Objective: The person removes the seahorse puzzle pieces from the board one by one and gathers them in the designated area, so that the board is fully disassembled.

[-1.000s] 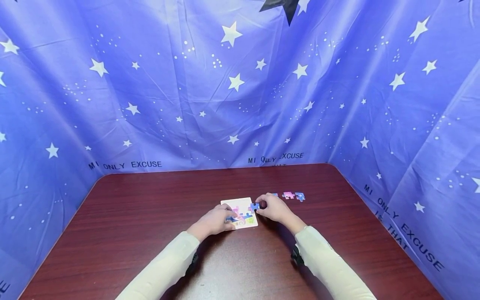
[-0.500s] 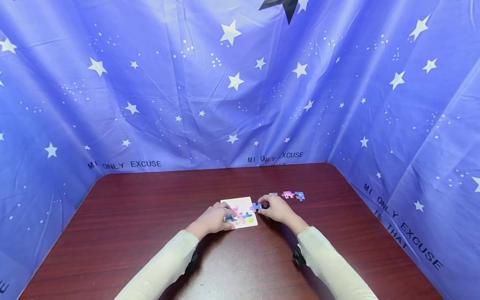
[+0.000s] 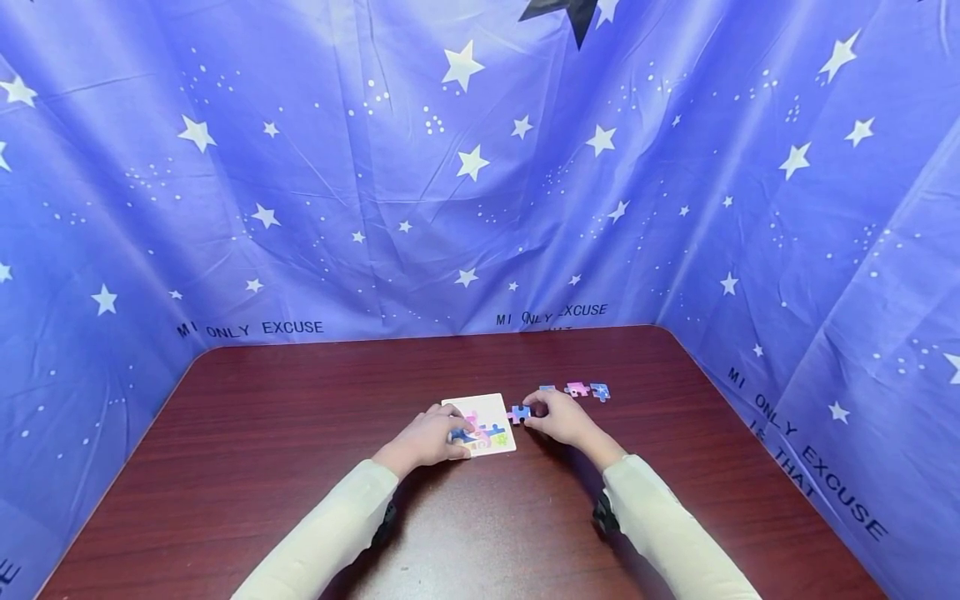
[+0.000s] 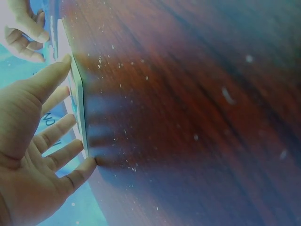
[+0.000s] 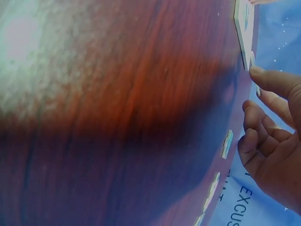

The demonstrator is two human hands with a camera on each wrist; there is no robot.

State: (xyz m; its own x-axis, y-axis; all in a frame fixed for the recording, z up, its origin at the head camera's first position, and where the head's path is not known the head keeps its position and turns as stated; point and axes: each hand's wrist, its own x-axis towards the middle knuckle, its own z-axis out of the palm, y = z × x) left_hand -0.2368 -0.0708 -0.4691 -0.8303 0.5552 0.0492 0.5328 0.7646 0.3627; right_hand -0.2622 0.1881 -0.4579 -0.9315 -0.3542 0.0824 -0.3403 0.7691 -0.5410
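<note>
In the head view a small white puzzle board [image 3: 486,405] lies on the table, its lower part filled with pink, blue and yellow-green pieces. My left hand [image 3: 426,437] rests on its left side; in the left wrist view that hand [image 4: 35,136] has its fingers spread and fairly straight, fingertips at the board [image 4: 78,84]. Just off the board's right edge, my right hand [image 3: 564,418] pinches a blue and pink puzzle piece [image 3: 520,414] between thumb and index finger. The right wrist view shows this hand [image 5: 277,125] with its other fingers loosely curled.
Beyond the right hand lie a partly hidden blue piece [image 3: 547,388], a pink piece [image 3: 577,389] and a blue piece with a white star [image 3: 600,392]. The dark red wooden table [image 3: 300,392] is bordered by a blue star-printed curtain [image 3: 405,167].
My right hand has drawn the puzzle piece rightward, from over the board's right edge to just beside it. The left hand and board stay in place.
</note>
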